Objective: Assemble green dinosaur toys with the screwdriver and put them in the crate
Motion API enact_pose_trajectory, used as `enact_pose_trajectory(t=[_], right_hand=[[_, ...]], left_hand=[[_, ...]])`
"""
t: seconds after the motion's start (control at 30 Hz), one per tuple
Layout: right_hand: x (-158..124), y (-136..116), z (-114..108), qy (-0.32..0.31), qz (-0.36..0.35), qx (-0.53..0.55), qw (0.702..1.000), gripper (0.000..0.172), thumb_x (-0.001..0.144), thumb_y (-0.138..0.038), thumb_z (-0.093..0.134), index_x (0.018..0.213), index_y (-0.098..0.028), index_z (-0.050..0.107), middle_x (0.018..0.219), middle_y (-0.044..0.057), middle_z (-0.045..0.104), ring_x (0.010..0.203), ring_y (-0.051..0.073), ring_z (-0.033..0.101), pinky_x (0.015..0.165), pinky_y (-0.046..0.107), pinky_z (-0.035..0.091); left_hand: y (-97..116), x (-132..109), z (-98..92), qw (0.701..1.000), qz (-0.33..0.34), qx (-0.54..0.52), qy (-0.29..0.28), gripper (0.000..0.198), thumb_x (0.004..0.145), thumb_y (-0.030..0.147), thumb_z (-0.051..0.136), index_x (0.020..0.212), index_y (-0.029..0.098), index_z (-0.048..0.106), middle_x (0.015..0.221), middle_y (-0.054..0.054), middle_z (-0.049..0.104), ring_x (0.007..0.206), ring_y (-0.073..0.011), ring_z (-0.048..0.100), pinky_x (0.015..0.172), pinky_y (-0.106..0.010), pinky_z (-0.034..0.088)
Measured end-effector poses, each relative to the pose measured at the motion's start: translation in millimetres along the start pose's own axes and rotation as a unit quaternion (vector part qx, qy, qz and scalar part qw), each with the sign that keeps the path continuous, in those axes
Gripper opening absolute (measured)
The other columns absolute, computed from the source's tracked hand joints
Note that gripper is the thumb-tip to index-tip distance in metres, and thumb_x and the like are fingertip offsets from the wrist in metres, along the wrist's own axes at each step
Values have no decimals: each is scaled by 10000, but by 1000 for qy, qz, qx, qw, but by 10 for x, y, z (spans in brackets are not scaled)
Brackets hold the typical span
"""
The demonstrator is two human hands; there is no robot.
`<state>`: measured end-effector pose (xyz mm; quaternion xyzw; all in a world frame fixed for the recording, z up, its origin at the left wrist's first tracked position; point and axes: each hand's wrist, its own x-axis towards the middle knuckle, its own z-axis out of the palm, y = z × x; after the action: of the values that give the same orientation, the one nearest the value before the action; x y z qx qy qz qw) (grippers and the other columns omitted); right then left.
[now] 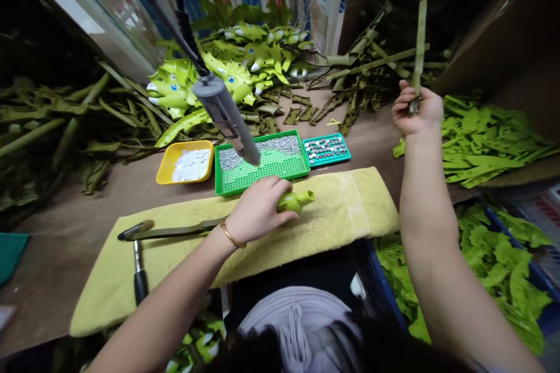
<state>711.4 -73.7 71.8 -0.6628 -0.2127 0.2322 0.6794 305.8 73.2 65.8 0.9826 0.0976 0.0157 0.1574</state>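
My left hand [256, 210], with a gold bangle at the wrist, is closed around a lime-green plastic toy part [300, 201] on the folded yellow towel [363, 201]. A tubular end of the part sticks out to the right of my fingers. From under that hand a long olive plastic piece [184, 231] runs left across the towel; whether it joins the green part is hidden. Up at the right, my right hand [417, 112] grips a narrow olive plastic strip [420, 41] near its lower end, holding it upright above the bench.
A grey electric screwdriver [227, 119] hangs over a green perforated tray [219, 186] of small screws. Beside it are a yellow tray [163, 170] of white pieces and a teal tray [328, 160] of round metal pieces. A hammer [139, 268] lies left. Piled green strips [494, 140] lie right.
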Motion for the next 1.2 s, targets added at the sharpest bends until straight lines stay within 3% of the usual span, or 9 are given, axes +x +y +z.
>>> enact_pose_trajectory(t=[0.17, 0.33, 0.47, 0.6, 0.73, 0.9, 1.1, 1.17, 1.2], right_hand=[[-218, -75, 159, 136, -34, 23, 990, 71, 755, -266, 511, 818, -253, 541, 558, -40, 533, 518, 96, 471, 572, 306, 363], [-632, -31, 359, 75, -39, 38, 996, 174, 694, -272, 545, 854, -205, 559, 581, -44, 563, 458, 91, 484, 459, 243, 374], [-954, 94, 455, 57, -36, 91, 994, 211, 699, -280, 572, 893, -202, 549, 553, -62, 568, 419, 76, 487, 416, 205, 368], [-1232, 279, 521, 5, -9, 135, 991, 266, 677, -327, 641, 892, -214, 533, 548, -69, 577, 399, 75, 496, 403, 197, 370], [-1479, 409, 471, -35, 13, 158, 987, 281, 681, -367, 661, 878, -208, 537, 541, -59, 561, 383, 83, 482, 383, 204, 345], [-1791, 405, 448, -47, 78, 313, 945, 218, 735, -323, 617, 914, -208, 567, 541, -103, 432, 348, 16, 301, 352, 150, 248], [-2033, 493, 457, 104, 16, 332, 937, 147, 780, -223, 644, 908, -191, 579, 610, -49, 612, 452, 65, 566, 412, 153, 452], [-2130, 533, 430, 33, 29, 465, 884, 164, 809, -191, 622, 964, -179, 571, 612, -71, 603, 403, 23, 522, 361, 100, 409], [-2189, 544, 427, -20, 40, 551, 833, 179, 832, -177, 599, 1007, -173, 561, 622, -82, 598, 385, -3, 497, 334, 66, 371]], left_hand=[[-87, 0, 37, 1000, 27, -14, 2, 439, 792, 480, 709, 1109, 183, 648, 1078, -110, 626, 1002, -283, 609, 887, -452, 520], [-20, 275, -182, 992, 73, -8, 105, 466, 856, 522, 623, 1139, 151, 617, 1205, -148, 601, 1111, -304, 585, 957, -480, 505], [289, 1081, -360, 978, 115, -2, 172, 330, 905, 339, 583, 1153, 121, 592, 1181, -145, 603, 1122, -282, 581, 987, -450, 485], [525, 2047, -302, 978, 37, 3, 205, 583, 839, 200, 632, 1369, 69, 426, 1393, -232, 439, 1178, -319, 545, 995, -451, 455], [584, 2567, -176, 981, 113, 51, 152, 360, 869, 150, 530, 1229, 146, 556, 1253, -146, 578, 1161, -285, 552, 978, -417, 432], [659, 2747, -168, 962, 203, 147, 107, 345, 882, 29, 380, 1113, 150, 605, 1026, -122, 659, 1010, -249, 612, 930, -417, 402], [955, 2873, -76, 920, 299, 214, 138, 316, 947, 76, 332, 1087, 147, 605, 1025, -127, 643, 1034, -252, 593, 923, -428, 410], [1002, 2875, 11, 897, 332, 213, 202, 305, 964, 101, 323, 1070, 162, 603, 1031, -117, 644, 1034, -239, 590, 989, -465, 389], [1004, 2872, 61, 885, 348, 208, 231, 302, 970, 113, 320, 1069, 175, 599, 1042, -108, 645, 1038, -229, 588, 1024, -480, 372]])
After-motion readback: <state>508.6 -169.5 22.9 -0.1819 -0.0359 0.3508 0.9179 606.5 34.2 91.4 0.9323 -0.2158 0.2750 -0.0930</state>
